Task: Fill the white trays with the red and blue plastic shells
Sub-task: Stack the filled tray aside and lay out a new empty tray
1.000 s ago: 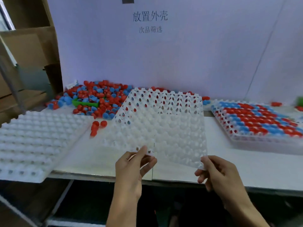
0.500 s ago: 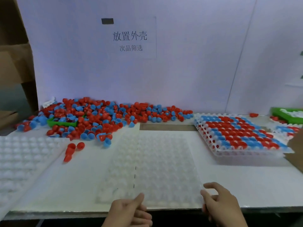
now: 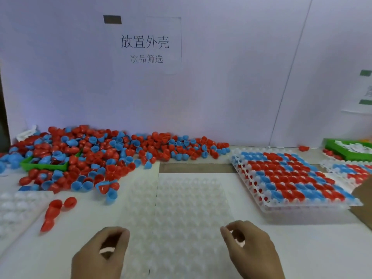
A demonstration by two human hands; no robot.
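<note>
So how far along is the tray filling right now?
Done: the filled tray on the right holds red and blue shells. In hand: an empty tray lies flat, left hand and right hand at its near edge. Left: filling it from the shell pile.

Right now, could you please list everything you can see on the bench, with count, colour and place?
Empty tray: one, translucent white, centre front.
Filled tray: one, white, holding red and blue shells, right.
Second filled tray: one, partly cut off, far right.
Empty tray stack: white, left edge.
Loose shells: many, red and blue, heaped at back left.
Green bin: one, within the heap.
Green box: one, far right.
Wall sign: one, white.
Left hand: fingers curled, front.
Right hand: fingers curled, front.
</note>
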